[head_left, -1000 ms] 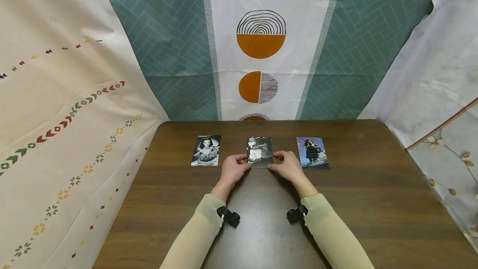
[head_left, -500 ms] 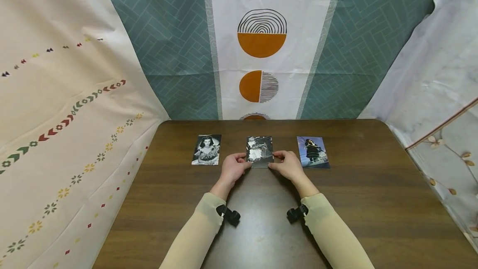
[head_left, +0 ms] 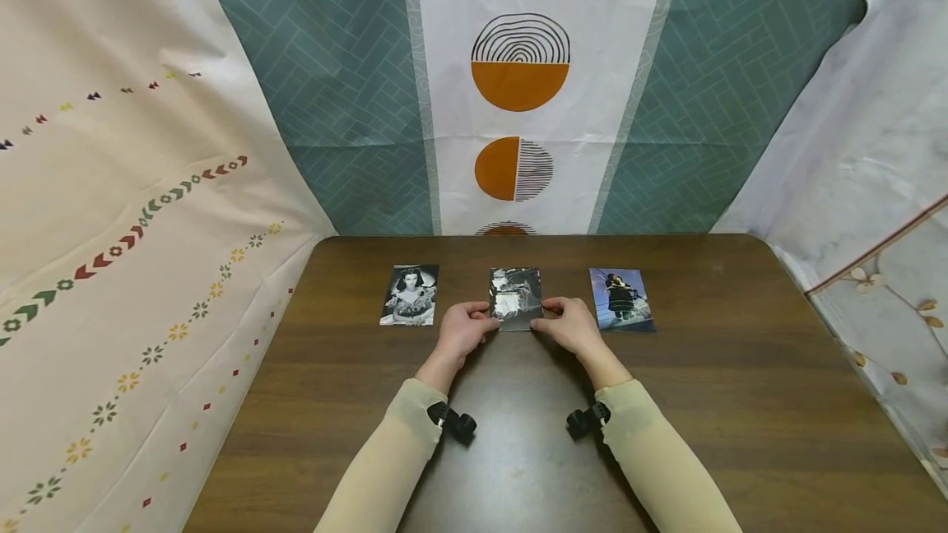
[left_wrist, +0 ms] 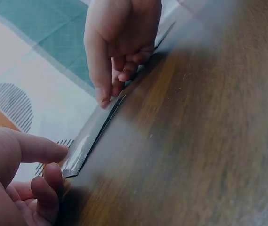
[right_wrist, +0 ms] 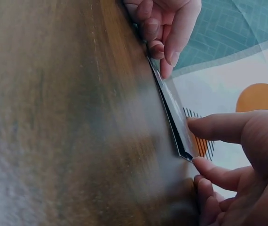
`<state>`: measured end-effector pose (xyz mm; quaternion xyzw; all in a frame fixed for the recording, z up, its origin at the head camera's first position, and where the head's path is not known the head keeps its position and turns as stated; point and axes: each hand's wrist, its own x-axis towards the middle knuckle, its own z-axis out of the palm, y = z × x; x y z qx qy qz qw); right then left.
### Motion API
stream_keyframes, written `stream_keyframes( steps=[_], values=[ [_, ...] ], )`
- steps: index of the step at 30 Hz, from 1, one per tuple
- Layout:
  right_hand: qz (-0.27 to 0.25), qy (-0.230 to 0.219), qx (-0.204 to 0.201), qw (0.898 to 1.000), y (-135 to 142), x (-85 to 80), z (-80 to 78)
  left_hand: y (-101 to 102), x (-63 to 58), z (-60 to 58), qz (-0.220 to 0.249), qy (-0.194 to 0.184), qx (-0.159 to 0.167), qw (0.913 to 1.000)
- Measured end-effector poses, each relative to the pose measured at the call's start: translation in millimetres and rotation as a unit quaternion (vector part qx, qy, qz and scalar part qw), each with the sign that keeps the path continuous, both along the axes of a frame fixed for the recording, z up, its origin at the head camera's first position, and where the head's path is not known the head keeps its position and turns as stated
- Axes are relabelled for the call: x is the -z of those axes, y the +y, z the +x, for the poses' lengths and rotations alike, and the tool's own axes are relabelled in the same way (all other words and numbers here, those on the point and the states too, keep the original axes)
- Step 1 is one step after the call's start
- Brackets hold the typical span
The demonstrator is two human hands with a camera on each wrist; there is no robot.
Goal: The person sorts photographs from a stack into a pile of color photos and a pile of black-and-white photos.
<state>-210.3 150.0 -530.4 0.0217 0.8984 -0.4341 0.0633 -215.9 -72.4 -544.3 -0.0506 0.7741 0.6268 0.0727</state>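
A dark black-and-white photo print (head_left: pixel 516 303) lies between both hands at the middle of the wooden table's far part. My left hand (head_left: pixel 461 336) pinches its left side near the front corner with thumb and index finger. On the opposite side, my right hand (head_left: pixel 573 330) pinches the right edge and front corner the same way. In the right wrist view, a thin dark gap shows along the near edge of the photo print (right_wrist: pixel 174 110). The left wrist view shows the photo print (left_wrist: pixel 92 129) edge-on, its picture mostly hidden.
To the left lies a black-and-white portrait photo (head_left: pixel 410 296); to the right, a bluish photo of a dark-clothed figure (head_left: pixel 623 300). The wooden table (head_left: pixel 741 401) ends at a patterned cloth backdrop (head_left: pixel 511 122). Black wrist cameras (head_left: pixel 453 424) sit on both sleeves.
Both hands keep their hold on the middle photo print, with barely any movement. The head view has shifted very slightly; the other two photos have stayed in place.
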Motion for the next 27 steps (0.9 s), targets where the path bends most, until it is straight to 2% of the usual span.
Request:
stream_keyframes(
  steps=[10, 18, 27],
  values=[
    [-0.11, -0.014, 0.041, 0.993, -2.1, -1.7, 2.3, -0.4, -5.9, -0.8, 0.005, -0.012, -0.004, 0.9999],
    [-0.107, -0.015, 0.053, 0.993, -5.1, -1.7, 2.9, -0.4, -6.1, -0.2, 0.004, -0.006, -0.004, 1.0],
    [-0.105, 0.0, 0.034, 0.994, -2.2, 1.5, 6.4, 0.6, -1.7, 1.0, -0.024, 0.014, -0.012, 0.9996]
  ],
)
